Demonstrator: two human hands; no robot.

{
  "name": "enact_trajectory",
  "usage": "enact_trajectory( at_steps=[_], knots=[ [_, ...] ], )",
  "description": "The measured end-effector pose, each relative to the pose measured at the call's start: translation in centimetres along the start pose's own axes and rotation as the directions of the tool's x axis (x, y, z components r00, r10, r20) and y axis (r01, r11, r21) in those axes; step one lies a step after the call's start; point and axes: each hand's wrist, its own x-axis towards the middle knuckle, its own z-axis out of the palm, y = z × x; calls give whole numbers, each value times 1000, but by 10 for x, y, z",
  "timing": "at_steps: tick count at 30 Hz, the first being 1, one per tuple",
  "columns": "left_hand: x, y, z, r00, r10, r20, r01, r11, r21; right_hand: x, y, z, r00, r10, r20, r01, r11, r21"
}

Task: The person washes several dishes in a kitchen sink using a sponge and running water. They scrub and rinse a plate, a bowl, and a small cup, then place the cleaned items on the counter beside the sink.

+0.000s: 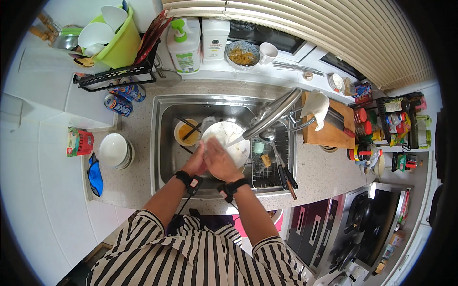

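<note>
My left hand and my right hand meet side by side above the sink, fingers pointing away from me. The right fingers are blurred, and the contact between the palms is hidden, so whether anything is between them cannot be told. Just beyond and under the hands lies a white plate with a grey pattern. The curved metal faucet reaches over this plate, with a thin stream of water at its mouth. Left of the plate, a bowl holds yellowish liquid, with dark chopsticks across it.
Inside the steel sink, a wire rack carries a sponge and long-handled utensils. Stacked white bowls and drink cans stand left. A cutting board with a cleaver leans right. A pump bottle stands behind.
</note>
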Motion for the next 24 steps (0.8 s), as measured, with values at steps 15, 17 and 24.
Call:
enact_trajectory(
  at_steps=[15,17,24],
  knots=[
    [22,-31,-51,971,60,-233,-86,991,-104,-34,-18,36,971,-27,-238,-21,980,-196],
    [7,-7,-28,971,3,-238,-34,991,-126,-35,-26,37,975,20,-220,-59,983,-173],
    [-10,17,-29,976,-10,-216,-15,993,-115,-58,7,17,985,25,-173,-69,966,-248]
  ],
)
